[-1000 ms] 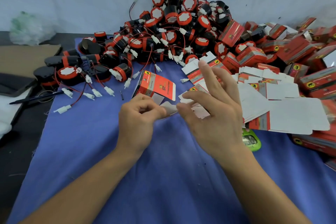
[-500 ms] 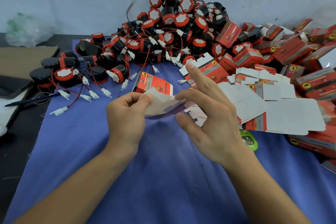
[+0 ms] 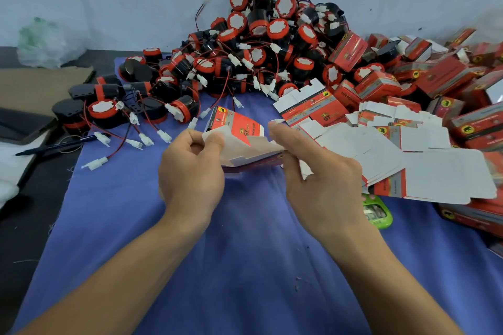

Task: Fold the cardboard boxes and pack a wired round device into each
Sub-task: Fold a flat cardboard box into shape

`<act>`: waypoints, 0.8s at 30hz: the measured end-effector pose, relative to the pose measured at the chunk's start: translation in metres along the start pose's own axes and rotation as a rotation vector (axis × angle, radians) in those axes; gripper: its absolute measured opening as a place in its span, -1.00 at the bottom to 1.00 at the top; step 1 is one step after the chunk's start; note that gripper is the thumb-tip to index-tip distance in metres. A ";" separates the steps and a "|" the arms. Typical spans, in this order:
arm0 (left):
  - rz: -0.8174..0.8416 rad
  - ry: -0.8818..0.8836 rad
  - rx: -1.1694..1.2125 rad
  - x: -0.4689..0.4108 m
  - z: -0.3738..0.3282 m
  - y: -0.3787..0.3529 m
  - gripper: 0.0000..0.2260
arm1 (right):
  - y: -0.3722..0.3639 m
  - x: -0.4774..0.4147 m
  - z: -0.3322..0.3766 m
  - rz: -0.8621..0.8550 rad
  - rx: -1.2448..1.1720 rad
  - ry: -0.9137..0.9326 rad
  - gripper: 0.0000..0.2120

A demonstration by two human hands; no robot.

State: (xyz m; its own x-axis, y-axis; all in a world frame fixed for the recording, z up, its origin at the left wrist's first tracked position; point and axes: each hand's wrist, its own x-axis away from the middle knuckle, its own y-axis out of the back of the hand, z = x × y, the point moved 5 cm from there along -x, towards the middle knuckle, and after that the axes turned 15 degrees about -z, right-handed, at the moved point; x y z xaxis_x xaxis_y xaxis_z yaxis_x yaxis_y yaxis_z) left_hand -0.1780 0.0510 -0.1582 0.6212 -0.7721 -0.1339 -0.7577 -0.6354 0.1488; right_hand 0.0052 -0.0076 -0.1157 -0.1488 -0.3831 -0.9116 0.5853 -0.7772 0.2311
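Note:
A flat red and white cardboard box blank (image 3: 245, 152) is held above the blue cloth (image 3: 245, 266), white inside facing me. My left hand (image 3: 190, 174) pinches its left flap between thumb and fingers. My right hand (image 3: 318, 174) grips its right edge. Just behind the blank stands a folded red box (image 3: 235, 124). A big heap of black and red wired round devices (image 3: 258, 54) with white plugs fills the back of the table. Flat box blanks (image 3: 381, 144) lie spread at the right.
Folded red boxes (image 3: 449, 81) pile up at the far right. A green gadget (image 3: 377, 213) lies by my right wrist. Loose white plugs on red wires (image 3: 95, 164) trail at the left, near a pen (image 3: 54, 145), brown cardboard (image 3: 40, 87) and a plastic bag (image 3: 46, 43).
The blank has spread wider between my hands and tilted up. My right fingers, straight a second ago, have curled onto its right edge. The left hand shifted left a little.

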 end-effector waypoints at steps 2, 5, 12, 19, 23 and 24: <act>-0.023 0.005 -0.009 -0.001 0.002 0.001 -0.78 | 0.000 0.002 0.000 0.022 0.030 0.011 -0.55; -0.017 0.025 0.036 -0.002 0.003 0.000 -0.90 | -0.004 0.001 0.002 0.098 -0.029 0.046 -0.51; 0.188 -0.226 0.063 0.001 -0.012 -0.007 -0.72 | -0.022 0.010 -0.002 0.348 -0.251 -0.153 -0.59; 0.438 -0.300 0.027 0.015 -0.007 -0.017 -0.42 | -0.012 0.014 -0.043 0.054 -0.101 -0.505 -0.61; 0.400 -0.349 0.002 0.029 -0.001 -0.020 -0.30 | -0.016 0.016 -0.044 0.063 -0.119 -0.600 -0.63; 0.417 -0.346 -0.001 0.032 0.003 -0.023 -0.27 | -0.017 0.017 -0.041 0.081 -0.112 -0.594 -0.64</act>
State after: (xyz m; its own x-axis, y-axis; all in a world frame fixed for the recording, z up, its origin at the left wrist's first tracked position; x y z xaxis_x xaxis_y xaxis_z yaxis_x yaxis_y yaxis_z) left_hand -0.1413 0.0411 -0.1689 0.1654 -0.9109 -0.3779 -0.9258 -0.2755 0.2589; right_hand 0.0252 0.0195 -0.1495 -0.5001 -0.6770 -0.5400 0.6888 -0.6889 0.2258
